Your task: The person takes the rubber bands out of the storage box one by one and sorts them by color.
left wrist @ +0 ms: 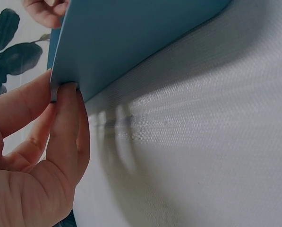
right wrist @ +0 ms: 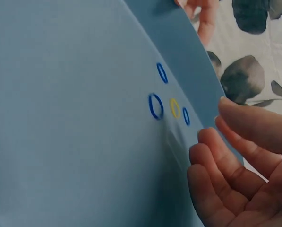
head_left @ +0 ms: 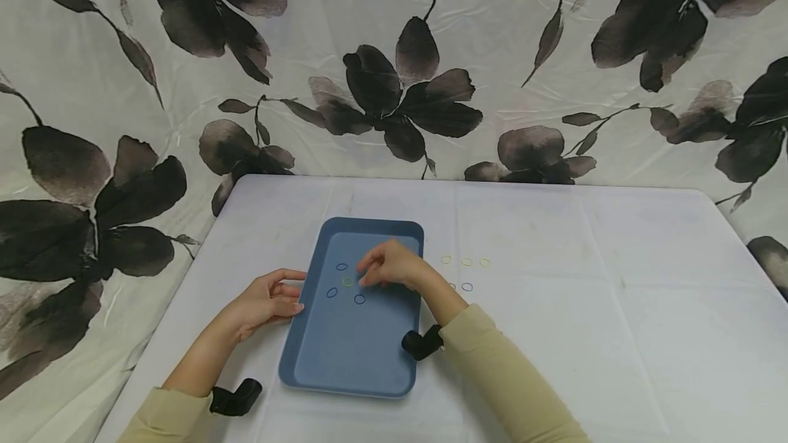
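**Floral cloth (head_left: pixel 397 108) behind, blue tray (head_left: pixel 351 354) on white table (head_left: pixel 634 340)**

On the table, the tray's long axis runs away from the person, its far end leaning slightly right. Left wrist view shows more clearly how the left hand (head_left: pixel 266 301) pinches its rim between thumb and fingers. Right hand (head_left: pixel 395 266) is above the tray; its wrist view reveals bent fingers, thumb apart from them. Three blue rings (right wrist: pixel 150 105) and one yellow ring (right wrist: pixel 172 108) lie inside. Only the head view shows table rings (head_left: pixel 466 262) on the right.

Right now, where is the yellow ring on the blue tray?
In the head view, the yellow ring lies among three blue rings, left of the right hand.
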### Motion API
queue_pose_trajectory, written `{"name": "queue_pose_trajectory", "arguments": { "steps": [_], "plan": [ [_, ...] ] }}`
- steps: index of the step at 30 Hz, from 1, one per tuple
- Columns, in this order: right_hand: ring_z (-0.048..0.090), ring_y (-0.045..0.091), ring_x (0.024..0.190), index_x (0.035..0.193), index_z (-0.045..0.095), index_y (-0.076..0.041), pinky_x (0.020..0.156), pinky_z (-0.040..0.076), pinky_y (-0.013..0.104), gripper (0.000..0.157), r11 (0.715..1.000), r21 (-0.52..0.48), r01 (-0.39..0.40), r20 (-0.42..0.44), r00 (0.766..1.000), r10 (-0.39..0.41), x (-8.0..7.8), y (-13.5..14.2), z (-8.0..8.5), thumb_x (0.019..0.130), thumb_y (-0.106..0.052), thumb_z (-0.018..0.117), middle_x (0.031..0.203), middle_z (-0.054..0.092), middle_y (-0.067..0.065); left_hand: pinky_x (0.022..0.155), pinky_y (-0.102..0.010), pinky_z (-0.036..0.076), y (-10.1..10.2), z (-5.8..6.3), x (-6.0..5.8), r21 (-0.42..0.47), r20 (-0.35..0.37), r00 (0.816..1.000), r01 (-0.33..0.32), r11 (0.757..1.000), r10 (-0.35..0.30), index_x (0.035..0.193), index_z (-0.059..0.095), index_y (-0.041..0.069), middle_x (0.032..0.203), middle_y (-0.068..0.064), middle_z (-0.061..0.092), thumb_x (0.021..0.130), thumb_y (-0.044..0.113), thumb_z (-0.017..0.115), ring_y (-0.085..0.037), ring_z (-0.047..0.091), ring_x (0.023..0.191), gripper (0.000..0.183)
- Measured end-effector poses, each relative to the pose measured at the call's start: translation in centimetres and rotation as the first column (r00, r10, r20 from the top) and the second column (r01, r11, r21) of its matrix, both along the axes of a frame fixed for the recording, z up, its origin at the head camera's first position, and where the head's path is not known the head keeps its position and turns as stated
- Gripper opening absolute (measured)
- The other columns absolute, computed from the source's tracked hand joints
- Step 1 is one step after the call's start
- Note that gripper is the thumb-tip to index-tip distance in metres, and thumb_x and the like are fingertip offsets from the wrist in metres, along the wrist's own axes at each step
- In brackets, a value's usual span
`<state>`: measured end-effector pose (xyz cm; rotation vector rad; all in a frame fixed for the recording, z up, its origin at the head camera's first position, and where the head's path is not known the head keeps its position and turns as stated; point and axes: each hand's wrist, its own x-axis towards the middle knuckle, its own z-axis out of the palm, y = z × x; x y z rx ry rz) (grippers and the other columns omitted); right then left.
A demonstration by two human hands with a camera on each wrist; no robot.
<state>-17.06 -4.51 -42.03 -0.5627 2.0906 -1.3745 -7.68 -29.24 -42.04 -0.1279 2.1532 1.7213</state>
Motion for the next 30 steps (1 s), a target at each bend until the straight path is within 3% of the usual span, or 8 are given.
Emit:
{"name": "queue_pose_trajectory", "arguments": {
  "steps": [8, 20, 30],
  "plan": [
    [0.050, 0.010, 0.054, 0.090, 0.069, 0.005, 0.050, 0.042, 0.022, 0.022, 1.000, 0.012, -0.009, -0.050, 0.999, 0.010, 1.0, -0.9, -1.0, 0.069, 0.006, 0.076, 0.062, 0.060, 0.001, 0.072, -0.025, 0.052, 0.0, 0.1, 0.1, -0.011, -0.003, 1.000, 0.005, 1.000, -0.005, 0.135, 0.032, -0.011, 0.102, -0.018, 0.056, 0.081, -0.006, 0.064, -0.013, 0.059, 0.083, 0.063],
    [0.049, 0.009, 0.051, 0.077, 0.070, -0.003, 0.049, 0.039, 0.021, 0.022, 0.986, 0.164, 0.022, -0.171, 0.985, 0.007, 1.6, -1.7, -1.3, 0.060, 0.002, 0.084, 0.056, 0.056, -0.001, 0.073, -0.026, 0.052, -0.1, 0.0, 0.1, -0.010, -0.006, 1.000, 0.008, 1.000, -0.008, 0.135, 0.033, -0.010, 0.102, -0.017, 0.055, 0.081, -0.006, 0.064, -0.014, 0.059, 0.084, 0.063],
    [0.049, 0.008, 0.053, 0.063, 0.068, -0.008, 0.050, 0.041, 0.020, 0.017, 0.955, 0.294, -0.025, -0.356, 0.925, 0.134, 2.1, -2.0, -1.2, 0.062, -0.005, 0.085, 0.055, 0.056, -0.005, 0.071, -0.025, 0.052, -0.1, 0.0, -0.1, -0.028, -0.011, 1.000, 0.011, 1.000, -0.011, 0.134, 0.035, -0.010, 0.098, -0.014, 0.055, 0.080, -0.007, 0.065, -0.015, 0.058, 0.083, 0.061]
  ]
}}
